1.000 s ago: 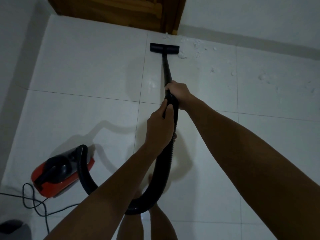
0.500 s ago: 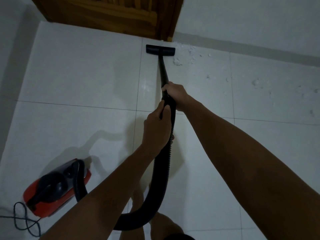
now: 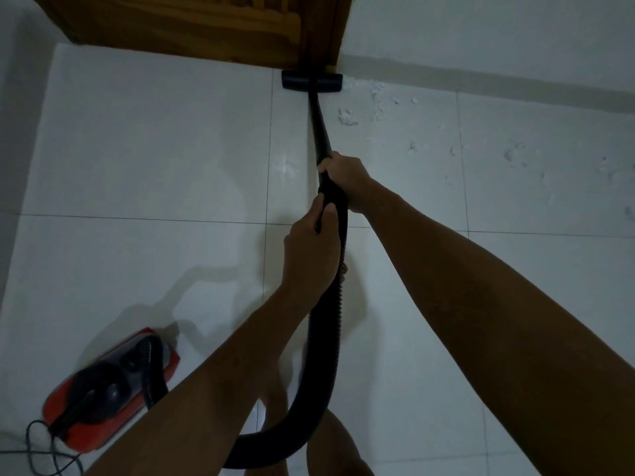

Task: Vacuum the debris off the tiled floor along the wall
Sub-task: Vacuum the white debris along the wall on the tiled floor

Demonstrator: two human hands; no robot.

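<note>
Now both hands are wrapped fully closed around the vacuum's black tube: the right hand (image 3: pixel 343 176) leads with its grip pressed tight around the rigid wand (image 3: pixel 319 132), and the left hand (image 3: pixel 311 249) sits just behind it at 6 o'clock, fingers curled shut where the ribbed hose (image 3: pixel 326 338) begins. Over the last second the wand has been pushed forward, so the floor nozzle (image 3: pixel 312 81), which earlier stood a little out from the door, now lies right up against the foot of the wooden door frame (image 3: pixel 323 36) at 12 o'clock. That likely clears the corner and sets the start of a pass along the wall (image 3: pixel 481 39). The white debris (image 3: pixel 378 101) is still scattered on the tiled floor (image 3: pixel 154 149) from just beside the nozzle's right end out toward 3 o'clock, so most of the work appears to remain. The red canister (image 3: pixel 110 389) rests at 8 o'clock, well apart from the nozzle.
</note>
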